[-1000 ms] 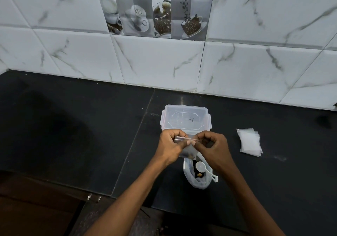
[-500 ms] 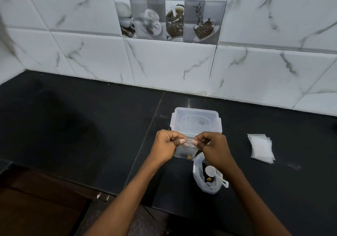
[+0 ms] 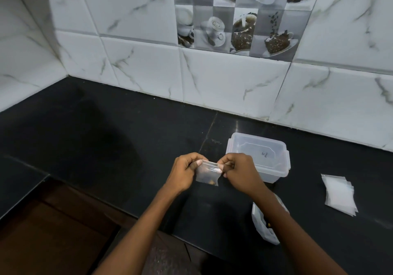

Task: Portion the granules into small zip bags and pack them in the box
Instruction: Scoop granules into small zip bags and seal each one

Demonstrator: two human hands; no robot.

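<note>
Nearest you, the supply bag of granules lay on the counter, half hidden under your right forearm, so its scoop could no longer be seen. Since the previous second you had carried the small zip bag leftward, off from above that supply bag and clear of the box. Your left hand and right hand each pinched a top corner of it, thumbs on the seal strip; a few brown granules sat at its bottom. I judged the sealing nearly done, with packing next. One filled bag, one supply bag. Right of you lay one stack of empty bags, too overlapped to count. Farthest stood one clear box, with no bags visible inside.
</note>
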